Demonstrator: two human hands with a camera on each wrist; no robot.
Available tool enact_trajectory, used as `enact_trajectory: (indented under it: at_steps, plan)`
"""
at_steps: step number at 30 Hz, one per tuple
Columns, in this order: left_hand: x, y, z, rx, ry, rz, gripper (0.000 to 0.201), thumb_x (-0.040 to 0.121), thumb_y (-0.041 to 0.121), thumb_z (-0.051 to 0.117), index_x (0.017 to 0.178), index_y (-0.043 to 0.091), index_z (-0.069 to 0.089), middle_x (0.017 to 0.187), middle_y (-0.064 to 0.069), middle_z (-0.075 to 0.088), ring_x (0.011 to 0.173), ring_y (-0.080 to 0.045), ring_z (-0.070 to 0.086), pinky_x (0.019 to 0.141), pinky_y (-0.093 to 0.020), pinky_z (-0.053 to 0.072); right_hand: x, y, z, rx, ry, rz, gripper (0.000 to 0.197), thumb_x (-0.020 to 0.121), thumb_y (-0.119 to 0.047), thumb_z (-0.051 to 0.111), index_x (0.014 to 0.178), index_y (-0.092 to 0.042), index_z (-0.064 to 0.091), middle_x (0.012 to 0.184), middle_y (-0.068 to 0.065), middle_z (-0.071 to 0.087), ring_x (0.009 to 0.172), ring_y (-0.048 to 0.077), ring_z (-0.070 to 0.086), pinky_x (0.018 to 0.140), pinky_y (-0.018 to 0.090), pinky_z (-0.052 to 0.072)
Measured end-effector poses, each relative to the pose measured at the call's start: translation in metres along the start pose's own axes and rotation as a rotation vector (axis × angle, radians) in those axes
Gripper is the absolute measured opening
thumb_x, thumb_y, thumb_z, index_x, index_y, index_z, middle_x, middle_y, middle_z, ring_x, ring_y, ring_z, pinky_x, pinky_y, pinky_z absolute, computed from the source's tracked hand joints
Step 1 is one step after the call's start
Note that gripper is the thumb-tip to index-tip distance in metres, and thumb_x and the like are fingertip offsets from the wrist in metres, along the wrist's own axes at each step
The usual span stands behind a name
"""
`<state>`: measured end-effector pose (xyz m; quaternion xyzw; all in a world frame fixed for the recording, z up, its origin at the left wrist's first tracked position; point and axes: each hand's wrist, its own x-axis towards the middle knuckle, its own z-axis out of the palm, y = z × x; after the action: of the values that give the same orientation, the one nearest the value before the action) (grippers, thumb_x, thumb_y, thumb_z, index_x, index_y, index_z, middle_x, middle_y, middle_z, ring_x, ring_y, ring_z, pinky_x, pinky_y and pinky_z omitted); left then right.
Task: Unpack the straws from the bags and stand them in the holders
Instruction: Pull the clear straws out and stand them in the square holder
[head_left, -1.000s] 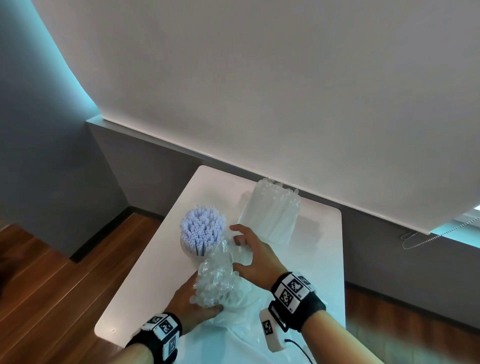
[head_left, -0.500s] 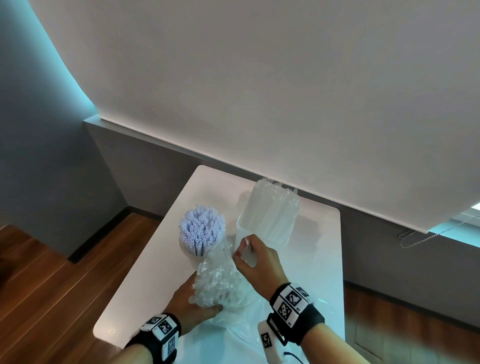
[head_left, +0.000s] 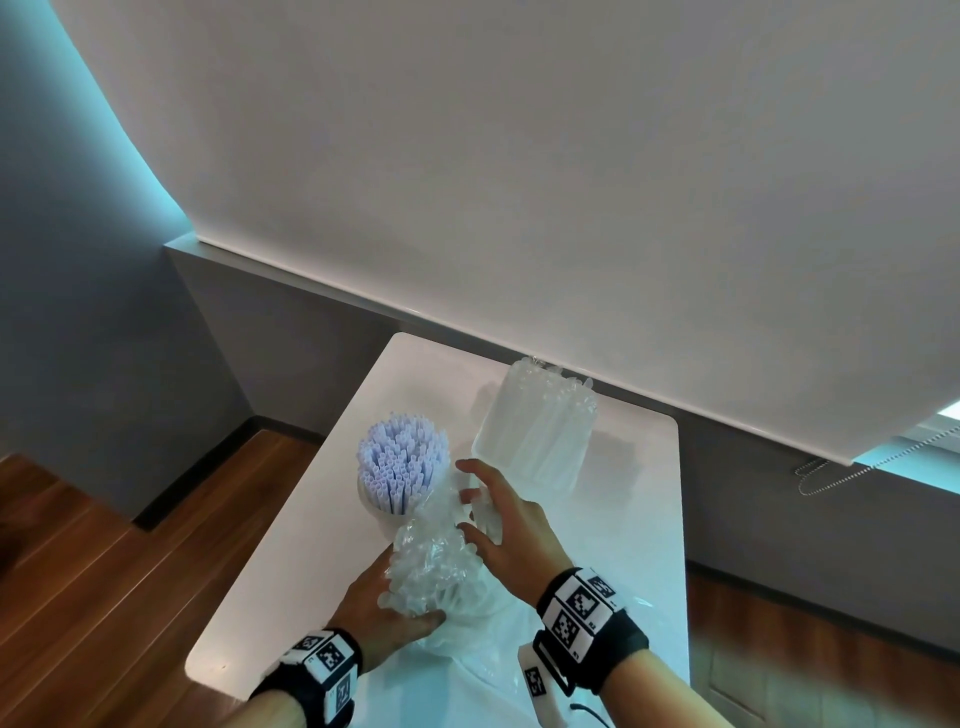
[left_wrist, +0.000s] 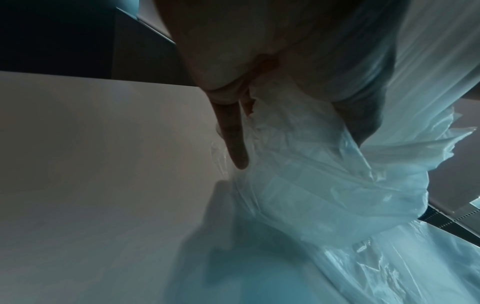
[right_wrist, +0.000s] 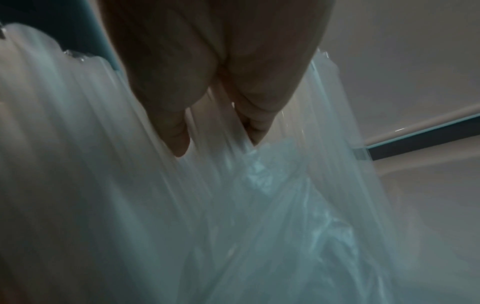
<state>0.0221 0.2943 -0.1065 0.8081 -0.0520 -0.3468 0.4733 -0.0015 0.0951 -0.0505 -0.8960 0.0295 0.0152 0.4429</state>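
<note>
A bundle of clear straws (head_left: 428, 569) stands tilted on the white table (head_left: 628, 545), still partly wrapped in a crumpled clear bag (head_left: 467, 649). My left hand (head_left: 384, 605) grips the bundle low on its left side, thumb curled round the front; in the left wrist view a finger (left_wrist: 233, 142) lies along the bag (left_wrist: 324, 185). My right hand (head_left: 496, 525) is spread beside the bundle's top, its fingers straight and touching the loose film. The right wrist view shows those fingers (right_wrist: 176, 131) against straws and film (right_wrist: 259, 174). A holder of lilac straws (head_left: 402, 465) stands just behind.
A second holder packed with clear straws (head_left: 535, 431) stands at the back right of the table. Grey walls and a ledge run close behind the table. Wooden floor lies to the left below the table edge (head_left: 270, 545).
My right hand curled in and pinched the film at the bundle's top half a second ago; now its fingers are spread again. The left hand and bundle have barely moved.
</note>
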Motion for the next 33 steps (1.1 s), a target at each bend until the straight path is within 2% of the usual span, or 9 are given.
enact_trajectory:
  at_steps: [5, 10, 14, 17, 19, 23, 28, 31, 33]
  plan:
    - [-0.001, 0.001, -0.001, -0.021, -0.005, 0.0, 0.066, 0.063, 0.034, 0.091, 0.114, 0.042, 0.049, 0.103, 0.022, 0.062, 0.095, 0.005, 0.058, 0.083, -0.016, 0.042, 0.004, 0.003, 0.002, -0.017, 0.038, -0.023, 0.058, 0.09, -0.022, 0.066, 0.133, -0.048, 0.036, 0.104, -0.024, 0.055, 0.091, -0.005, 0.052, 0.085, 0.015, 0.043]
    - [0.002, -0.003, 0.0, -0.008, -0.007, -0.011, 0.069, 0.061, 0.038, 0.091, 0.117, 0.041, 0.051, 0.105, 0.02, 0.063, 0.096, 0.005, 0.059, 0.08, -0.015, 0.043, 0.005, 0.006, 0.004, -0.061, 0.072, -0.075, 0.052, 0.09, -0.013, 0.06, 0.133, -0.039, 0.046, 0.122, -0.014, 0.054, 0.106, -0.005, 0.048, 0.091, 0.001, 0.032]
    - [0.002, -0.003, -0.001, 0.015, -0.01, 0.004, 0.065, 0.063, 0.038, 0.09, 0.111, 0.046, 0.047, 0.104, 0.024, 0.06, 0.095, 0.007, 0.056, 0.082, -0.015, 0.042, 0.008, 0.005, 0.004, -0.055, 0.047, -0.066, 0.038, 0.09, -0.018, 0.064, 0.125, -0.032, 0.055, 0.117, -0.018, 0.058, 0.1, -0.008, 0.051, 0.088, 0.005, 0.037]
    - [0.001, -0.002, 0.0, 0.008, -0.003, 0.008, 0.063, 0.064, 0.036, 0.09, 0.108, 0.047, 0.046, 0.104, 0.023, 0.06, 0.095, 0.006, 0.056, 0.076, -0.011, 0.041, 0.008, 0.005, 0.002, -0.044, 0.019, -0.005, 0.036, 0.089, -0.024, 0.066, 0.122, -0.028, 0.053, 0.112, -0.01, 0.066, 0.094, 0.002, 0.057, 0.081, 0.008, 0.04]
    - [0.0, -0.001, -0.001, 0.012, 0.0, 0.012, 0.063, 0.065, 0.036, 0.089, 0.108, 0.047, 0.046, 0.102, 0.024, 0.06, 0.094, 0.008, 0.056, 0.074, -0.009, 0.04, 0.009, 0.005, 0.001, -0.032, 0.016, 0.017, 0.036, 0.088, -0.025, 0.067, 0.12, -0.027, 0.052, 0.11, -0.007, 0.068, 0.089, 0.006, 0.059, 0.08, 0.016, 0.045]
    - [0.0, -0.001, -0.001, 0.025, 0.001, 0.028, 0.06, 0.065, 0.034, 0.089, 0.106, 0.046, 0.047, 0.1, 0.024, 0.06, 0.093, 0.007, 0.056, 0.085, -0.016, 0.044, 0.014, 0.005, 0.002, -0.013, -0.015, 0.059, 0.039, 0.085, -0.028, 0.068, 0.117, -0.032, 0.047, 0.107, -0.008, 0.068, 0.082, 0.014, 0.062, 0.078, 0.03, 0.054]
    - [0.0, -0.003, -0.001, 0.027, -0.003, 0.021, 0.064, 0.065, 0.037, 0.089, 0.116, 0.039, 0.05, 0.102, 0.022, 0.061, 0.095, 0.003, 0.057, 0.088, -0.017, 0.04, 0.014, 0.004, 0.001, -0.017, -0.076, 0.054, 0.036, 0.086, -0.019, 0.067, 0.121, -0.027, 0.059, 0.102, -0.021, 0.059, 0.082, 0.002, 0.056, 0.076, 0.017, 0.045]
    - [0.002, -0.005, 0.0, 0.024, -0.01, 0.018, 0.065, 0.064, 0.037, 0.089, 0.119, 0.034, 0.054, 0.104, 0.019, 0.064, 0.096, 0.004, 0.058, 0.088, -0.018, 0.041, 0.012, 0.003, 0.001, -0.078, -0.05, 0.016, 0.038, 0.086, -0.023, 0.07, 0.123, -0.018, 0.061, 0.113, -0.008, 0.063, 0.096, 0.007, 0.058, 0.08, 0.003, 0.035]
    - [0.003, -0.005, 0.0, 0.026, -0.004, 0.015, 0.065, 0.064, 0.036, 0.089, 0.12, 0.033, 0.055, 0.104, 0.018, 0.065, 0.097, 0.002, 0.059, 0.087, -0.018, 0.041, 0.01, 0.005, 0.001, -0.033, -0.039, 0.037, 0.037, 0.087, -0.027, 0.068, 0.122, -0.02, 0.057, 0.107, -0.007, 0.065, 0.085, 0.007, 0.059, 0.077, 0.012, 0.043]
